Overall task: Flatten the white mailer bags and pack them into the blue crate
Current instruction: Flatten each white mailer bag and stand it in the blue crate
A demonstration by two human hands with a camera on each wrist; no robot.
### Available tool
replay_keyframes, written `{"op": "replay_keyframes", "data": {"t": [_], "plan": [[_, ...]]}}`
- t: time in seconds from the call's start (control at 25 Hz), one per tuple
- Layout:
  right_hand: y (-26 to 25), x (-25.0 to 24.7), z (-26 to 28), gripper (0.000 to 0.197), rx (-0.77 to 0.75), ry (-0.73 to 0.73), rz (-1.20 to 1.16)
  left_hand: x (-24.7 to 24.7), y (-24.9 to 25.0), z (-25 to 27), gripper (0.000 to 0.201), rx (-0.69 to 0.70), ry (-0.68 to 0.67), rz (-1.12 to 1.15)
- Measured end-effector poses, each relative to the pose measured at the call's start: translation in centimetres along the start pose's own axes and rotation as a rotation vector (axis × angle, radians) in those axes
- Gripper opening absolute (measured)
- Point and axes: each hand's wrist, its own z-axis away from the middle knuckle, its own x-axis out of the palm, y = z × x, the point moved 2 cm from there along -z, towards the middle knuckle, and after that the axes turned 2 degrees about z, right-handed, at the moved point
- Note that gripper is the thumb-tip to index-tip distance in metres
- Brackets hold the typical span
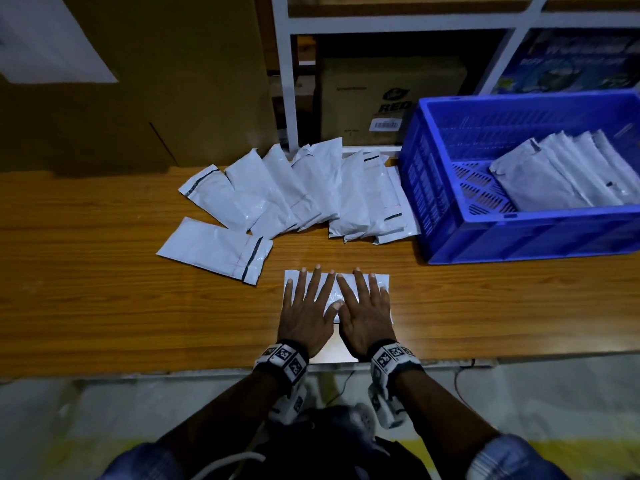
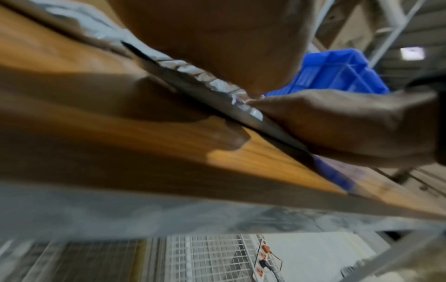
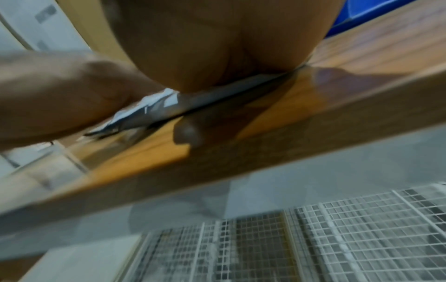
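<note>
Both hands lie flat, fingers straight and spread, pressing one white mailer bag (image 1: pixel 360 279) against the wooden tabletop (image 1: pixel 104 306) near its front edge. The left hand (image 1: pixel 304 313) covers the bag's left half, the right hand (image 1: pixel 363 313) its right half, thumbs almost meeting over the middle. Neither hand grips anything; the palms simply bear down, and the wrist views show the bag squeezed thin under them.

This looks like the flattening step. Next, the bag likely needs lifting by an edge and carrying far and right to the blue crate (image 1: pixel 519 237), then slotting against the packed bags (image 1: pixel 568 174), which lean in a row at the crate's right side. Keeping it flat on the way probably matters, since the plastic looks slippery.

Far of the hands, a fan of loose mailer bags (image 1: pixel 294 188) overlaps across the tabletop, touching the crate's left wall, and a single bag (image 1: pixel 214 247) lies apart to the near left.

Behind, on a white shelf frame (image 1: pixel 287 81), a cardboard box (image 1: pixel 391 98) bears the word "RED" and a barcode sticker. The blue printed carton (image 1: pixel 571 60) to its right has lettering too blurred to read.
</note>
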Motion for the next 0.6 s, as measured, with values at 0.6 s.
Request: {"op": "replay_keyframes", "data": {"t": [0.6], "plan": [[-0.1, 0.5, 0.5, 0.054, -0.008, 0.021, 0.036, 1.2, -0.5, -0.1, 0.058, -0.014, -0.033, 0.03]]}}
